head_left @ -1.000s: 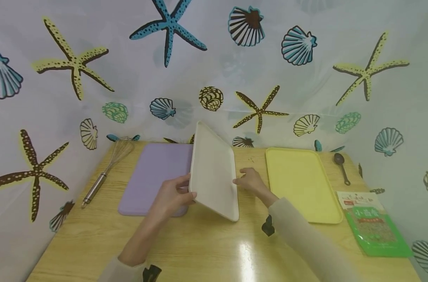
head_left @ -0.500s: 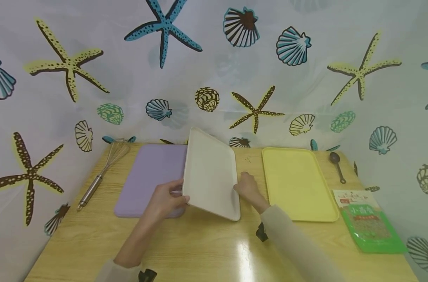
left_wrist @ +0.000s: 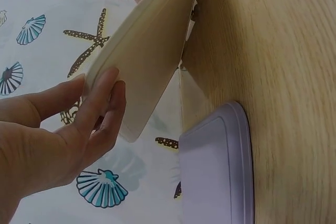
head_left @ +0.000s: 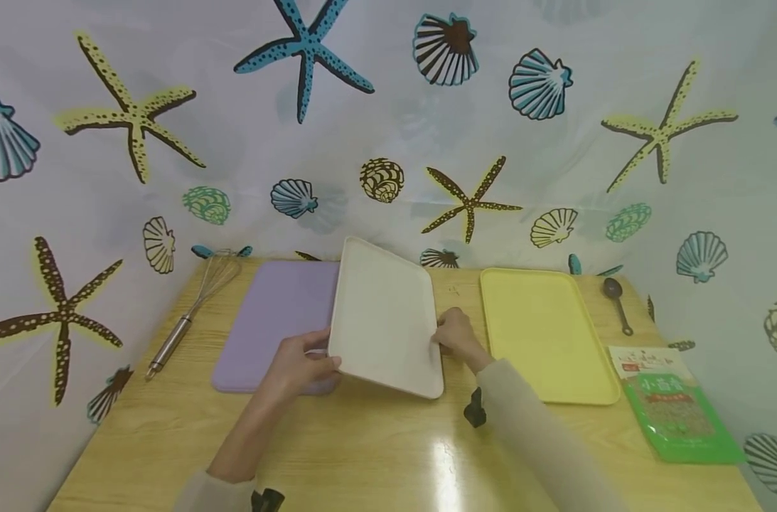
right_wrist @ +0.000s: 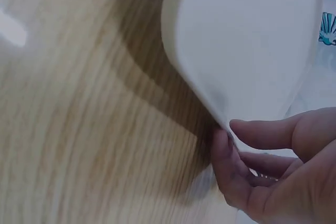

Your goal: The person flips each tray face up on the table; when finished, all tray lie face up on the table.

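Between my hands a white rectangular tray [head_left: 384, 320] is held tilted, its left side raised and its right side low near the table. My left hand [head_left: 301, 363] grips the left edge, with the thumb on the near face and fingers behind, as the left wrist view of the tray [left_wrist: 147, 56] also shows. At the low right edge, my right hand [head_left: 457, 334] pinches the rim. In the right wrist view the thumb of that hand [right_wrist: 283, 166] lies over the rim and its fingers curl beneath. A purple tray [head_left: 279, 313] lies flat, partly behind the white one.
A whisk [head_left: 196, 306] lies at the far left of the wooden table [head_left: 337, 455]. To the right are a yellow tray [head_left: 544, 334], a dark spoon [head_left: 618, 302] and a green-and-white food packet [head_left: 676, 409]. A patterned curtain [head_left: 388, 121] hangs behind and at both sides.
The white tray's raised left side has come down and leftward, so its face shows wider. My right hand has gone from touching the right edge to pinching it.
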`<state>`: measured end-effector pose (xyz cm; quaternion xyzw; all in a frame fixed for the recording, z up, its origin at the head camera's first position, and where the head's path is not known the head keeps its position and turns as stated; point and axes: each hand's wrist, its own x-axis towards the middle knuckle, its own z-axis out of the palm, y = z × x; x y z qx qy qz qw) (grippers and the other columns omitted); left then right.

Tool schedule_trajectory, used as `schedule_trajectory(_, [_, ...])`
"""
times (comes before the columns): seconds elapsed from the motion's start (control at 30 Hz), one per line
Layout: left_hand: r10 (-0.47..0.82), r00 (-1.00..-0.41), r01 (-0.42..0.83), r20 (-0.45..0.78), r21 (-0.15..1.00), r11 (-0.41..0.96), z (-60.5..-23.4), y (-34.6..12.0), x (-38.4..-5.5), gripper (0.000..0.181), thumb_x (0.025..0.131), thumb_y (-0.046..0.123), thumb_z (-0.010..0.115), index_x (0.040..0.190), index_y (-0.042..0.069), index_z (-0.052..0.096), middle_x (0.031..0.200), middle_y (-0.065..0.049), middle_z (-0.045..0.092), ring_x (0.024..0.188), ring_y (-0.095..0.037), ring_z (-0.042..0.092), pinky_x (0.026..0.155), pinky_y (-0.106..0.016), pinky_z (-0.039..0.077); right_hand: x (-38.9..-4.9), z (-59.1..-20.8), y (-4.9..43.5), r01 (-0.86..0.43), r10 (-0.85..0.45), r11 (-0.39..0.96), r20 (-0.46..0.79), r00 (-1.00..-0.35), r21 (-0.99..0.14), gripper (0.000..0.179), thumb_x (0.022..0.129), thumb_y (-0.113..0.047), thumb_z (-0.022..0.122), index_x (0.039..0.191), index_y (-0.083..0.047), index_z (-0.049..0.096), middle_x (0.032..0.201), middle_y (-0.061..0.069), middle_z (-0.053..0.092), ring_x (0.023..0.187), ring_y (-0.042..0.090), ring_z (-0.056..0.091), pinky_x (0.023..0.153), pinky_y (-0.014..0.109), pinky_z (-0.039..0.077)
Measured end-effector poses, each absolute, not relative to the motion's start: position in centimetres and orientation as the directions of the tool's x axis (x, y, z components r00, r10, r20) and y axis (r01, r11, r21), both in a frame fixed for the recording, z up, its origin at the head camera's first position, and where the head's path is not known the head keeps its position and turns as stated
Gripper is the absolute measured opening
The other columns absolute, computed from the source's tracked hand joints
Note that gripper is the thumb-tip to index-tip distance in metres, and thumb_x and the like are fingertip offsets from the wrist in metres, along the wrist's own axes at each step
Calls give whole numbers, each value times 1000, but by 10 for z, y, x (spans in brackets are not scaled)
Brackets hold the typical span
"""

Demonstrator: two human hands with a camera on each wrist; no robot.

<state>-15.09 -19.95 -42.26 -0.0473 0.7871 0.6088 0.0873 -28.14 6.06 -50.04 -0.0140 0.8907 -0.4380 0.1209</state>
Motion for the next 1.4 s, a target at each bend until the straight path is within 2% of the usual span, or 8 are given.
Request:
schedule_trajectory(0.1, [32, -977, -196, -209, 952, 235, -426, -202, -152, 61, 87, -5, 64, 141, -11, 38, 133, -31, 49, 100, -31, 66, 81, -33, 57, -285, -501, 67, 122, -136, 593, -248, -959, -796, 11, 77, 14, 60, 83, 11, 69, 67, 10, 62, 52, 16, 56, 47, 25, 53])
schedule_trajectory(0.17, [35, -975, -204, -218, 952, 229, -428, -204, -152, 60, 87, -4, 65, 140, -11, 38, 132, -31, 50, 98, -30, 67, 83, -35, 57, -286, -502, 70, 153, -129, 590, -279, -951, -793, 22, 80, 12, 62, 100, 13, 68, 83, 17, 68, 63, 21, 65, 54, 30, 59])
schedule_trajectory(0.23, [34, -974, -212, -225, 952, 221, -430, -205, -151, 60, 86, -5, 65, 140, -11, 39, 128, -31, 54, 94, -30, 68, 84, -38, 56, -287, -502, 72, 184, -119, 583, -308, -944, -791, 24, 81, 11, 62, 104, 13, 67, 90, 21, 68, 68, 24, 68, 57, 33, 60])
schedule_trajectory(0.43, [7, -967, -246, -253, 946, 210, -438, -206, -151, 56, 85, -7, 65, 136, -13, 43, 106, -31, 64, 85, -30, 70, 82, -41, 57, -285, -494, 84, 206, -130, 534, -320, -938, -820, 25, 81, 13, 60, 106, 15, 64, 92, 23, 65, 68, 25, 68, 59, 35, 60])
schedule_trajectory(0.67, [3, -967, -248, -255, 943, 221, -447, -200, -154, 49, 86, -12, 60, 132, -18, 43, 117, -38, 55, 82, -24, 68, 77, -39, 59, -285, -475, 100, 203, -149, 498, -314, -938, -843, 33, 83, 12, 58, 116, 17, 57, 106, 30, 62, 82, 34, 70, 69, 42, 60])
schedule_trajectory(0.87, [1, -961, -270, -277, 938, 218, -455, -193, -158, 45, 85, -14, 58, 129, -18, 47, 114, -35, 56, 79, -22, 66, 73, -34, 60, -289, -469, 111, 198, -142, 505, -308, -941, -840, 40, 82, 14, 59, 121, 19, 53, 111, 34, 60, 88, 38, 68, 62, 36, 60])
schedule_trajectory(1.17, [-7, -957, -284, -291, 930, 233, -472, -181, -166, 44, 82, -16, 53, 126, -20, 48, 110, -31, 55, 81, -28, 66, 78, -39, 58, -293, -470, 123, 192, -110, 533, -293, -950, -824, 38, 78, 13, 61, 115, 18, 58, 96, 29, 65, 64, 28, 70, 60, 38, 60])
schedule_trajectory(1.4, [-18, -966, -255, -259, 939, 232, -481, -172, -168, 43, 82, -19, 50, 125, -23, 47, 106, -30, 54, 81, -29, 64, 76, -40, 59, -295, -470, 127, 193, -88, 551, -286, -954, -812, 37, 76, 14, 61, 113, 17, 59, 93, 31, 67, 61, 33, 70, 56, 36, 60])
